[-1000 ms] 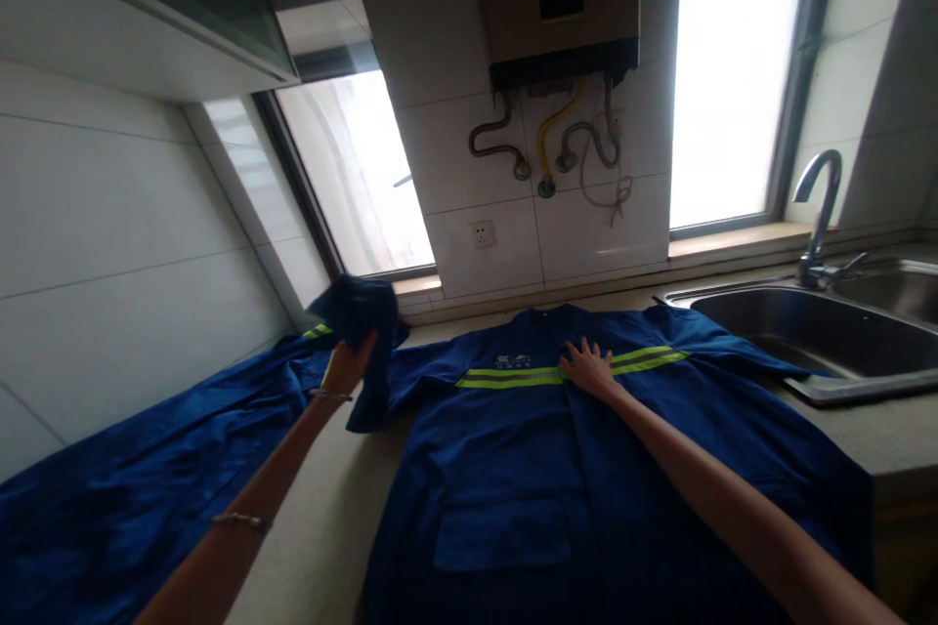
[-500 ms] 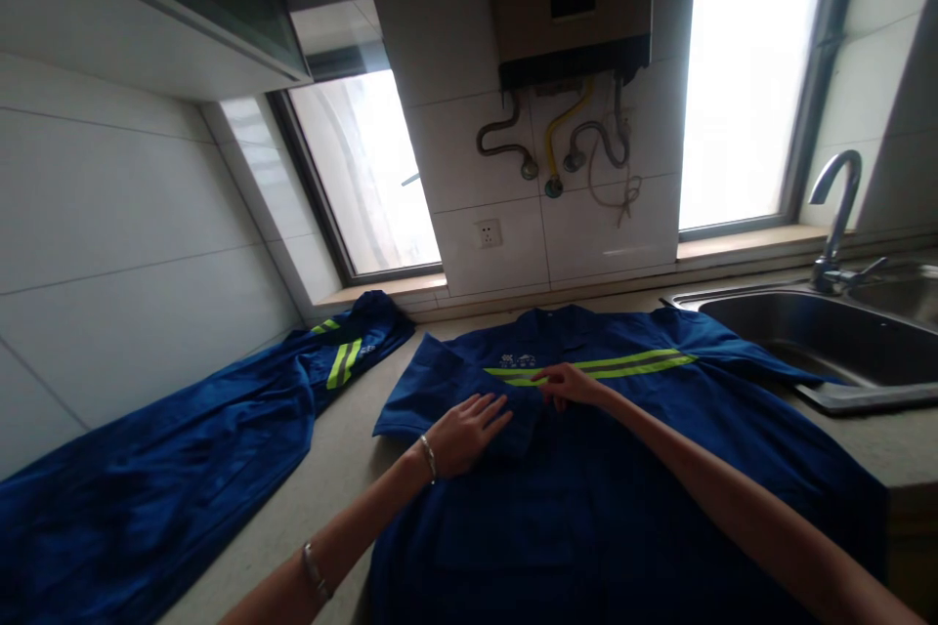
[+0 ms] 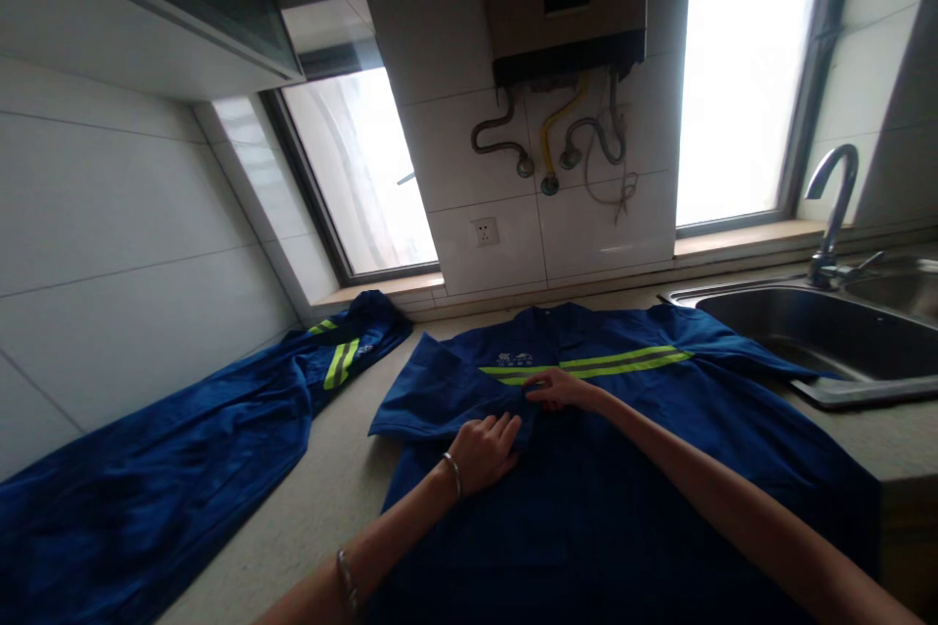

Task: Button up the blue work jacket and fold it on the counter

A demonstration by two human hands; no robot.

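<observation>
A dark blue work jacket point(image 3: 645, 469) lies spread on the counter, collar toward the wall, with a yellow-green and grey reflective band across its chest. Its left-hand sleeve point(image 3: 432, 391) is folded inward over the front. At the sleeve's lower edge, my left hand point(image 3: 485, 451) has its fingers together and curled on the cloth. Thumb and fingertips of my right hand point(image 3: 561, 389) pinch the sleeve's end, just below the band. Both fingertips partly hide the cloth they hold.
Blue work trousers or another garment point(image 3: 183, 469) with reflective strips lies along the left wall. A steel sink point(image 3: 835, 400) with a faucet point(image 3: 835, 205) is at the right, the jacket's other sleeve reaching its rim. A water heater point(image 3: 561, 0) hangs above the counter point(image 3: 293, 527).
My left hand has moved right and slightly down, its spread fingers now closing on the sleeve. My right hand has shifted slightly left and pinches the sleeve's end.
</observation>
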